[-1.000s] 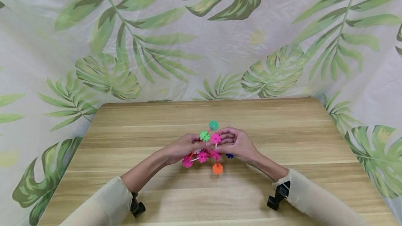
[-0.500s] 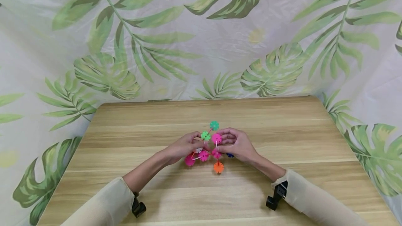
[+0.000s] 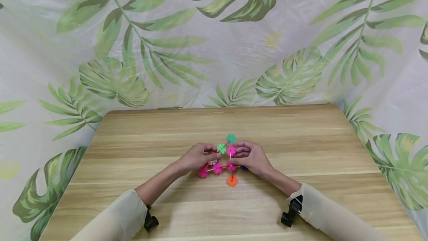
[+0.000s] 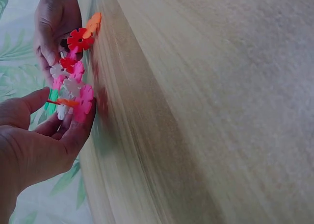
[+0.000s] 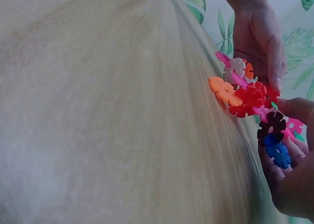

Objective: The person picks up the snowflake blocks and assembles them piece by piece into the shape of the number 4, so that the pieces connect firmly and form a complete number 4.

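Both hands hold one linked structure of notched plastic snowflake discs (image 3: 217, 167), raised over the table's middle. My left hand (image 3: 199, 157) grips its left side, thumb on top, near a light green disc (image 3: 221, 148) and a white one. With thumb and fingers my right hand (image 3: 253, 159) pinches the right side by a pink disc (image 3: 231, 150). A teal disc (image 3: 231, 138) sticks out at the far end, an orange disc (image 3: 232, 180) at the near end. In the right wrist view, red discs (image 5: 251, 99), a black disc (image 5: 271, 127) and a blue disc (image 5: 278, 155) show.
The wood-grain table (image 3: 140, 140) spreads around the hands. Behind it hangs a leaf-patterned cloth (image 3: 234, 58). Black wrist cameras (image 3: 151, 222) sit at both sleeve cuffs.
The structure has shifted slightly toward the near side and right, its teal and green discs lower in view. My left hand has moved a little right. Both hands keep their hold.
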Tool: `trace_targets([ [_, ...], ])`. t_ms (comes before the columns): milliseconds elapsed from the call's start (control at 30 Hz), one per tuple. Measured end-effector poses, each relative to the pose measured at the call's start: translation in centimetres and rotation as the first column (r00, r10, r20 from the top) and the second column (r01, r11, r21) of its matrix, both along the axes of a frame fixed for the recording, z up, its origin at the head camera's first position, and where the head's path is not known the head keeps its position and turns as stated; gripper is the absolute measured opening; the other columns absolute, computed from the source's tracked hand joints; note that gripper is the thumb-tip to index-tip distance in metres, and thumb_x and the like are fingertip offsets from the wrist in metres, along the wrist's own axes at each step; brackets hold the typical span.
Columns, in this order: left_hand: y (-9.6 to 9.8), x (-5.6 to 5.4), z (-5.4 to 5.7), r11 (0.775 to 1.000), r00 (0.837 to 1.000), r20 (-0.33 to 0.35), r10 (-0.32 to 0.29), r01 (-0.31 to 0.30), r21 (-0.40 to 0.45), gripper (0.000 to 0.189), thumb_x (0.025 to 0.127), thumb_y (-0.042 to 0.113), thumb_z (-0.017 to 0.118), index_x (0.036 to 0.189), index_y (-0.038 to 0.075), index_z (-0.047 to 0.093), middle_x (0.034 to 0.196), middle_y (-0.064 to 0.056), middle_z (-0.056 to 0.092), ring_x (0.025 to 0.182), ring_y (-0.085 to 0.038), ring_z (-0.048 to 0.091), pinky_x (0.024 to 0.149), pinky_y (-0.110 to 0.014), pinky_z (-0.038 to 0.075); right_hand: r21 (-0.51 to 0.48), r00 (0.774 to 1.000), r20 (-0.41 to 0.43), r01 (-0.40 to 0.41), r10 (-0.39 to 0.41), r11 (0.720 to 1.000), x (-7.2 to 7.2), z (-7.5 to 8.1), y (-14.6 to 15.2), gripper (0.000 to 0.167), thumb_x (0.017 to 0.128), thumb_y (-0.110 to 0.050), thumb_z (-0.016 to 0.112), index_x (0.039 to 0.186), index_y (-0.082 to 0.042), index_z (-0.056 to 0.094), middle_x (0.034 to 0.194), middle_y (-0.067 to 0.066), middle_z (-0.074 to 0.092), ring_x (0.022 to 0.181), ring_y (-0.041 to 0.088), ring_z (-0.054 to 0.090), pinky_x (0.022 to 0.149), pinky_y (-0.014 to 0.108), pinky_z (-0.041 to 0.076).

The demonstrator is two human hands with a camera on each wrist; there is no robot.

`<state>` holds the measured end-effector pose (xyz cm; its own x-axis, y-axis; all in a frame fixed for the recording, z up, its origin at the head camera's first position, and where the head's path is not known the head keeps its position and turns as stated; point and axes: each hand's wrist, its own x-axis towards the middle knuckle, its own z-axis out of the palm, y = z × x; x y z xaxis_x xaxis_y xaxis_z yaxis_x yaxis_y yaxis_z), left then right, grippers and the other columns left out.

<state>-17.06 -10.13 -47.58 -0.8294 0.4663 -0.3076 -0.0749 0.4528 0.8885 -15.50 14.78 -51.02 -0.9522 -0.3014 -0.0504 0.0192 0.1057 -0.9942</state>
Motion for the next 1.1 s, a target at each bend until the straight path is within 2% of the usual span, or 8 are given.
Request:
trace_targets([
  [200, -0.1, -0.1, -0.3, 1.0, 1.0, -0.006, -0.009, 0.009, 0.01, 0.023, 0.103, 0.014, 0.07, 0.121, 0.0, 0.074, 0.105, -0.01, 0.075, 0.091, -0.015, 0.063, 0.075, -0.026, 0.054, 0.01, 1.0, 0.017, 0.01, -0.01, 1.0, -0.1, -0.4, 0.1, 0.052, 0.083, -0.001, 0.089, 0.129, 0.008, 0.066, 0.109, 0.023, 0.076, 0.094, 0.021, 0.075, 0.08, 0.024, 0.063],
  [367, 0.0, -0.1, -0.8, 1.0, 0.998, -0.061, -0.003, 0.003, -0.002, 0.027, 0.098, 0.007, 0.074, 0.124, -0.001, 0.073, 0.108, -0.008, 0.076, 0.095, -0.014, 0.069, 0.081, -0.028, 0.06, 0.031, 1.0, 0.013, 0.017, -0.017, 0.999, -0.1, -0.7, 0.2, 0.05, 0.083, -0.001, 0.088, 0.128, 0.008, 0.066, 0.107, 0.02, 0.076, 0.092, 0.018, 0.074, 0.08, 0.024, 0.062],
  [533, -0.1, -0.1, -1.1, 1.0, 0.996, -0.094, -0.002, 0.002, 0.005, 0.031, 0.096, 0.003, 0.076, 0.126, -0.004, 0.072, 0.116, -0.014, 0.076, 0.102, -0.02, 0.071, 0.088, -0.029, 0.061, 0.091, 0.999, 0.005, 0.036, -0.036, 0.995, -0.1, -0.7, 0.2, 0.048, 0.084, -0.004, 0.089, 0.126, 0.005, 0.069, 0.105, 0.016, 0.078, 0.093, 0.02, 0.075, 0.079, 0.024, 0.062],
  [833, 0.0, -0.1, -1.2, 0.997, 0.987, -0.16, 0.001, -0.013, -0.072, 0.037, 0.094, 0.006, 0.079, 0.129, -0.003, 0.072, 0.118, -0.012, 0.077, 0.103, -0.02, 0.073, 0.09, -0.033, 0.062, 0.18, 0.997, -0.006, 0.077, -0.077, 0.981, -0.4, -0.8, 0.0, 0.046, 0.082, -0.012, 0.093, 0.121, 0.001, 0.072, 0.101, 0.011, 0.079, 0.092, 0.021, 0.075, 0.078, 0.024, 0.062],
  [1100, -0.2, -0.1, -1.1, 0.998, 0.988, -0.153, -0.014, 0.005, -0.063, 0.038, 0.094, 0.007, 0.079, 0.13, -0.003, 0.072, 0.12, -0.013, 0.076, 0.103, -0.019, 0.073, 0.088, -0.031, 0.062, 0.205, 0.997, -0.008, 0.075, -0.075, 0.976, -0.4, -0.6, 0.0, 0.045, 0.083, -0.014, 0.092, 0.12, 0.001, 0.072, 0.105, 0.012, 0.078, 0.093, 0.021, 0.076, 0.08, 0.027, 0.063],
])
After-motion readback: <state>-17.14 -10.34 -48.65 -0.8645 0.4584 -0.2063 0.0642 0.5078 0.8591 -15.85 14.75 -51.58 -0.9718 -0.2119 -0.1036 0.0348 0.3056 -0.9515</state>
